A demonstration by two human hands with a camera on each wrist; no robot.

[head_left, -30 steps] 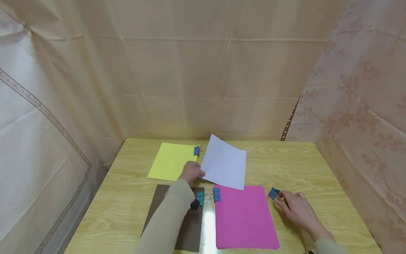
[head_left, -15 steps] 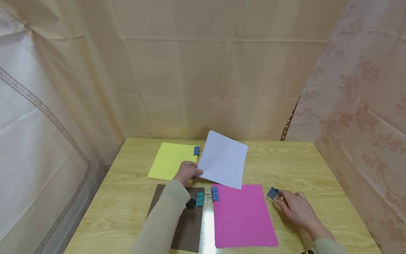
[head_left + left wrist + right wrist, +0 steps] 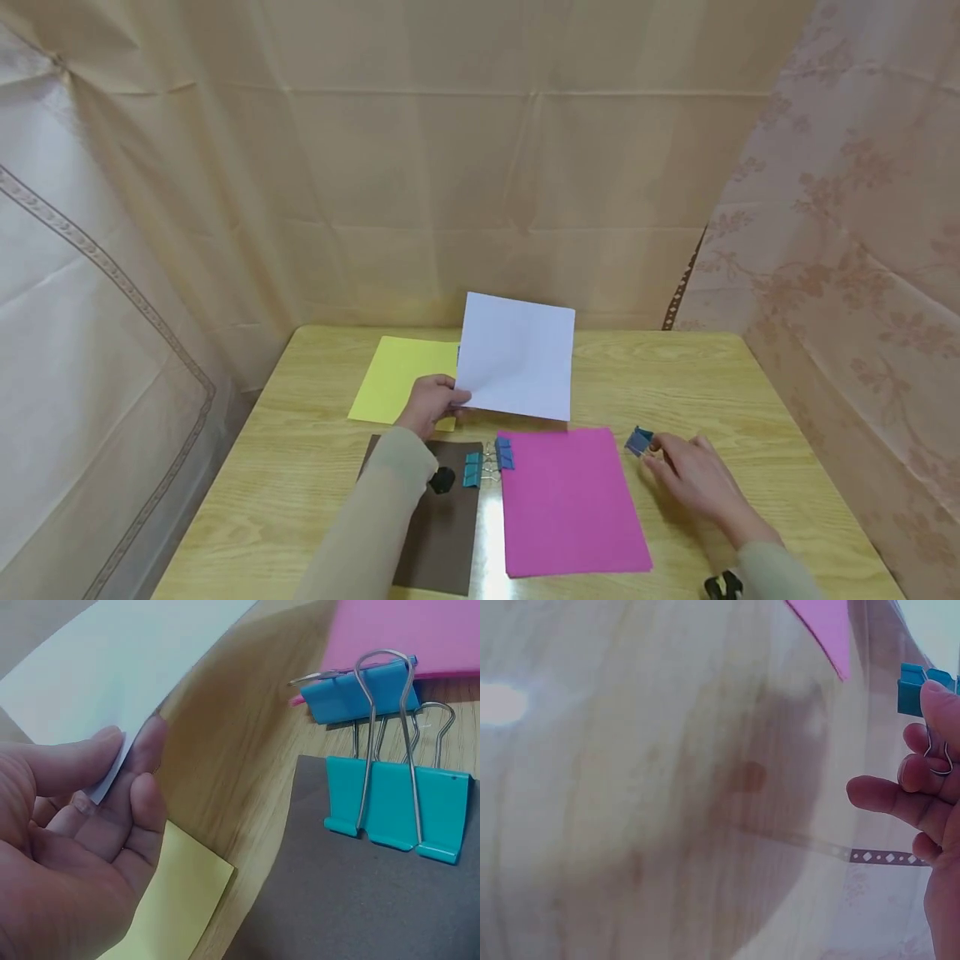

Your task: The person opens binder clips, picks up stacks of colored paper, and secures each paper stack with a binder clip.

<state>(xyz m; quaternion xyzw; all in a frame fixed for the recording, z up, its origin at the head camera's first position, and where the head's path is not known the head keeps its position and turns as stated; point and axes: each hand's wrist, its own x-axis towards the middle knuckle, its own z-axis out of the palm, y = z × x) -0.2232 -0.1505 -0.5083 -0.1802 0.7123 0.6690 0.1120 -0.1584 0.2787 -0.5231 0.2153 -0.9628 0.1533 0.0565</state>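
Observation:
My left hand (image 3: 431, 404) pinches white paper (image 3: 516, 354) by its near left corner, thumb on top and fingers beneath. The paper is raised at a tilt above the back of the table. In my right hand (image 3: 701, 479), at the right, a teal-blue binder clip (image 3: 911, 688) is held between thumb and fingers by its wire handles. Pink paper (image 3: 573, 504) lies between the hands with a blue binder clip (image 3: 364, 691) on its left edge. Beneath my left forearm is dark brown paper (image 3: 442, 542), bearing a teal binder clip (image 3: 397, 806) at its right edge.
Yellow paper (image 3: 397, 375) lies at the back left; the white paper covers most of the blue clip on its edge. The wooden table (image 3: 675, 375) ends at a beige cloth (image 3: 375, 167) behind, with more cloth hanging on both sides.
The white paper has been lifted, turned more upright and moved slightly left by my left hand. My right hand has shifted a little left with its clip.

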